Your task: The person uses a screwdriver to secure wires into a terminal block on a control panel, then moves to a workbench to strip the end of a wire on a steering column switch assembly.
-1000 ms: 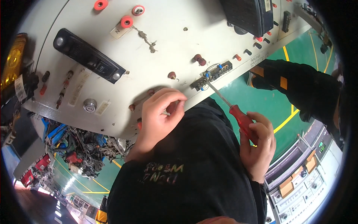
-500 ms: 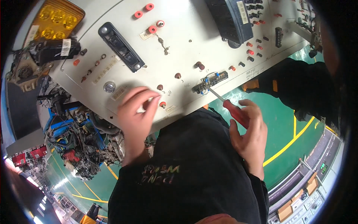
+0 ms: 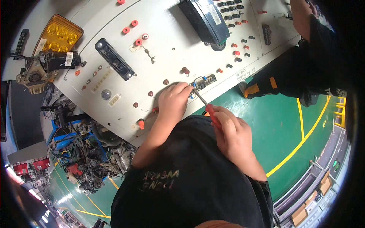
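My right hand (image 3: pixel 235 133) is wrapped round the red handle of a screwdriver (image 3: pixel 208 108). The metal shaft slants up and left to a black terminal block (image 3: pixel 208 80) near the close edge of a pale panel (image 3: pixel 125 93). Small wires with blue ends run over the block. Fingertips pressed together, my left hand (image 3: pixel 174 102) reaches the block's left end beside the screwdriver tip. It covers part of the block, and whatever it pinches is hidden.
Red, brown and black sockets dot the panel. A black switch strip (image 3: pixel 115 59) and a black housing (image 3: pixel 205 21) sit on it. An amber lamp (image 3: pixel 60 33) lies far left. Tangled engine parts (image 3: pixel 85 148) stand at left. Another person's dark-clothed leg (image 3: pixel 279 81) is at right.
My left hand has moved right across the panel to the terminal block, and its fingers have closed. The screwdriver stays at the block in my right hand. The view has shifted.
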`<state>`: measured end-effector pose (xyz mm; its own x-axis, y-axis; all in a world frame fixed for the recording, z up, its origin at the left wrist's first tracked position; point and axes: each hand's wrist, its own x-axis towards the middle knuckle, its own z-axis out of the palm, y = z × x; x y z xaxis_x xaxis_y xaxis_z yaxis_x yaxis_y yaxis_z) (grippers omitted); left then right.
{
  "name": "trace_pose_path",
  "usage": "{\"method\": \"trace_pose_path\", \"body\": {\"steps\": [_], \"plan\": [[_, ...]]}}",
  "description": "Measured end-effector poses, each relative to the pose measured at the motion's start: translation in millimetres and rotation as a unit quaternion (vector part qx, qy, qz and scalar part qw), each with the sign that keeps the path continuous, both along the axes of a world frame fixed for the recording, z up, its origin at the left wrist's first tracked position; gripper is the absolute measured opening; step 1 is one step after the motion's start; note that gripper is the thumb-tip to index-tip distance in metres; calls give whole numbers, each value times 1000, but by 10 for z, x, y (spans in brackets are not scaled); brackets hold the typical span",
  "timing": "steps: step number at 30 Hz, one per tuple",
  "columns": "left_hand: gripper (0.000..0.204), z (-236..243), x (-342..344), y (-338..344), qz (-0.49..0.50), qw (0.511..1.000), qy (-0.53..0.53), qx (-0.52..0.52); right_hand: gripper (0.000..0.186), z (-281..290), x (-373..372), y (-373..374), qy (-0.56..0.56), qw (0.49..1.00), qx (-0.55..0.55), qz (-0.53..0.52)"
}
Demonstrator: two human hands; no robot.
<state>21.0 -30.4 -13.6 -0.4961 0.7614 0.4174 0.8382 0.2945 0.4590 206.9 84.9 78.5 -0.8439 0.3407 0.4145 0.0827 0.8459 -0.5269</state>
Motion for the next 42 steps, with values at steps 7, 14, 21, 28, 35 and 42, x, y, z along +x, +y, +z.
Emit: {"method": "trace_pose_path", "body": {"steps": [7,14,21,28,35,42], "plan": [[29,-5,-3,-26,-3,999,-38,13,35,-53,-15,0,21,1000,-4,-5],[33,-2,22,-98,0,998,-68,5,36,-90,-35,6,20,999,-33,2],[25,-27,34,-42,-2,999,-14,-30,34,-124,-44,-31,14,999,-32,26],[29,-6,28,-45,-7,999,-29,-30,35,-115,-108,38,48,998,-6,-41],[38,-42,-1,-170,-22,997,-74,5,38,-179,-1,82,39,999,-4,-14],[34,20,148,-247,19,982,-176,72,34,-121,-27,83,59,998,18,3]]}}
